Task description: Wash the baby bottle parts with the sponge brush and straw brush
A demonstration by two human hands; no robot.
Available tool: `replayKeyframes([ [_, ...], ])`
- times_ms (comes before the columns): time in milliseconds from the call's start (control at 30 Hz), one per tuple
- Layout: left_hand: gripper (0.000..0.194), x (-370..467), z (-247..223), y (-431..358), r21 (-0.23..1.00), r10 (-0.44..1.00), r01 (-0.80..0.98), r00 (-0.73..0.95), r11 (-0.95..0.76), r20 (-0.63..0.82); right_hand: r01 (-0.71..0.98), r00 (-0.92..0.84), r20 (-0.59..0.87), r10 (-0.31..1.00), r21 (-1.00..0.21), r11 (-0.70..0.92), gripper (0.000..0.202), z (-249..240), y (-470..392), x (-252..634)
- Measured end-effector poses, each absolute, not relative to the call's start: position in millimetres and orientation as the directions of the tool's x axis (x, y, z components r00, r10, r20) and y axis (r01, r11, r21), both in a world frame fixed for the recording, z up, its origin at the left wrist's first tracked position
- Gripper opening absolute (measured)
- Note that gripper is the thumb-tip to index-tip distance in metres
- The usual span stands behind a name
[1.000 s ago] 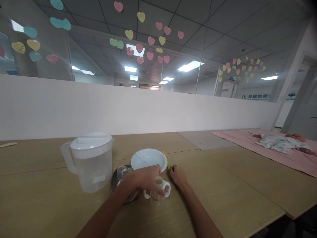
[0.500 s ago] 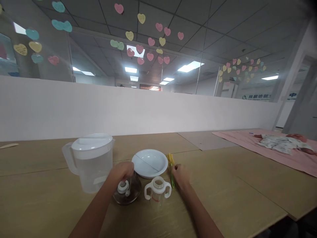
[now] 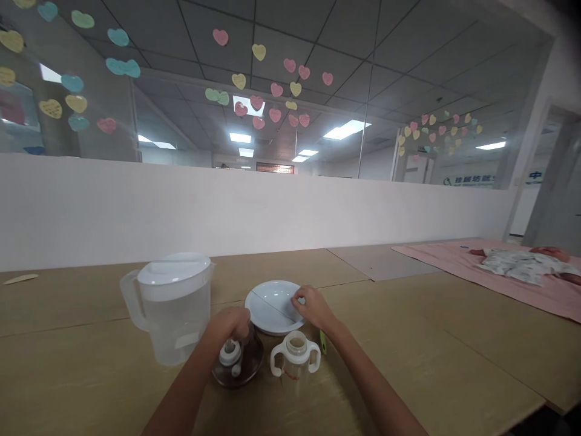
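Note:
My left hand (image 3: 233, 323) is closed at the far rim of a dark, shiny round dish (image 3: 251, 365). In that dish sits a white bottle top (image 3: 230, 352). My right hand (image 3: 312, 304) is over the right side of a shallow white bowl (image 3: 271, 310), thumb and fingers pinched together; whatever they hold, if anything, is hidden. A thin line crosses the bowl's inside. Close in front of the bowl stands an uncapped baby bottle (image 3: 296, 363) with two white handles. Below my right wrist shows the green handle (image 3: 322, 343) of a brush, its yellow head hidden.
A lidded translucent pitcher (image 3: 175, 312) stands to the left. A pale flat stick (image 3: 20, 279) lies far left. At the far right a pink cloth (image 3: 436, 257) carries a doll-like figure in patterned clothes (image 3: 517, 264). A white wall (image 3: 272, 212) runs behind the table.
My right hand has moved up and left from beside the brush to over the bowl's right side. The left hand stays at the dark dish. The view has tilted slightly upward.

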State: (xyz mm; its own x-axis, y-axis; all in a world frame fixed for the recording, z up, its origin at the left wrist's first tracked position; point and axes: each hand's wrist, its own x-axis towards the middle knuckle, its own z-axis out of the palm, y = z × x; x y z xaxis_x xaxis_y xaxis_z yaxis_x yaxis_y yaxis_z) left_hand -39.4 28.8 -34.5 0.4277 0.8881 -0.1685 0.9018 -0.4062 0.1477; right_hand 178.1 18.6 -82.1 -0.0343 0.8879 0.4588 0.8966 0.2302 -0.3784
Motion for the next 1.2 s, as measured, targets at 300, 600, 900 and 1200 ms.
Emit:
replayKeyframes([
  [300, 0.011, -47.7, 7.1, 12.1, 0.204, 0.88, 0.872, 0.469, -0.446, -0.08, 0.894, -0.133, 0.139, 0.981, -0.412, 0.179, 0.003, -88.4, 45.3, 150.0],
  [600, 0.006, -38.9, 16.3, 16.5, 0.436, 0.777, 0.655, 0.42, -0.617, 0.469, 0.701, 0.025, 0.411, 0.911, -0.657, 0.277, 0.018, -53.0, 61.0, 154.7],
  [900, 0.023, -22.7, 9.2, 26.8, 0.753, 0.772, 0.227, 0.362, -0.617, 0.523, -0.066, 0.236, 0.67, 0.704, -0.712, 0.699, 0.022, 27.8, -5.9, 136.0],
  [1200, 0.027, -17.0, 10.3, 23.2, 0.759, 0.7, 0.038, 0.418, -0.65, 0.578, 0.31, 0.165, 0.735, 0.658, -0.672, 0.673, 0.004, 26.0, -15.2, 125.3],
])
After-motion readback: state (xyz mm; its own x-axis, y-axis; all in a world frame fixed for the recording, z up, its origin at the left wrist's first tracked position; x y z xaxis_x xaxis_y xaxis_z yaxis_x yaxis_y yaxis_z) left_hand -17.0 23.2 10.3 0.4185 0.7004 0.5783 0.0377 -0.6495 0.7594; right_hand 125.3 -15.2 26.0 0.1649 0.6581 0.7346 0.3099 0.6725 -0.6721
